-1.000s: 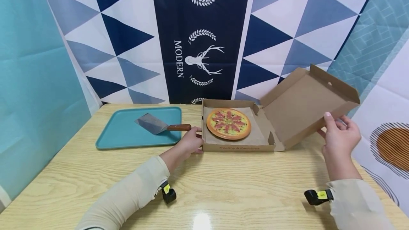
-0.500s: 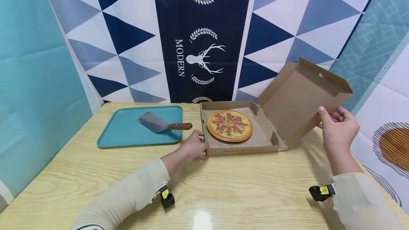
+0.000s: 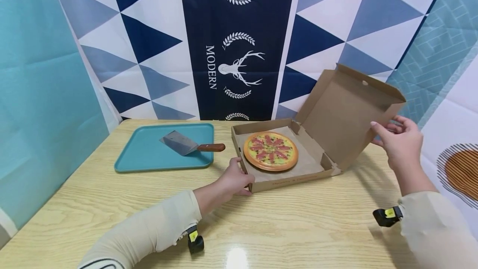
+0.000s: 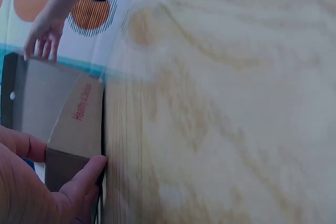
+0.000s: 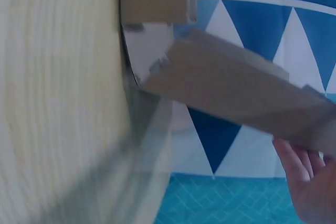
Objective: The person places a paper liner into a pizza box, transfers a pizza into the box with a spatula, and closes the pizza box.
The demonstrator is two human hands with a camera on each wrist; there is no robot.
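Pizza box, lid raised, both hands on the cardboard

Pizza box [image 3: 296, 181] sits on the wood-grain counter [image 3: 291, 227], turned at a slight angle, lettered front wall toward the person. Pizza [image 3: 270, 151] lies inside, left of middle, on a paper liner [image 3: 308, 152]; red strips fan out over its yellow-green top, orange crust all round.

Left hand [image 3: 235, 179] at the box's near left corner. Grip pinches the cardboard there; left wrist view shows the thumb along the lettered side and a finger at the edge.

Right hand [image 3: 404, 138] at the lid [image 3: 347, 109], on its near side toward the free end. Grip pinches the edge, thumb on the near face, other fingers partly hidden behind. Lid joins the box along the right side and stands tilted up and outward, inner face showing. Shadow falls on the counter beneath.

Left of the box, apart from it: teal tray [image 3: 139, 149]. Spatula [image 3: 181, 143] lies across it, metal blade over the tray, brown handle [image 3: 211, 147] reaching past the right rim toward the box.

Behind: patterned cloth [image 3: 233, 24], triangles and a dark deer-head panel.
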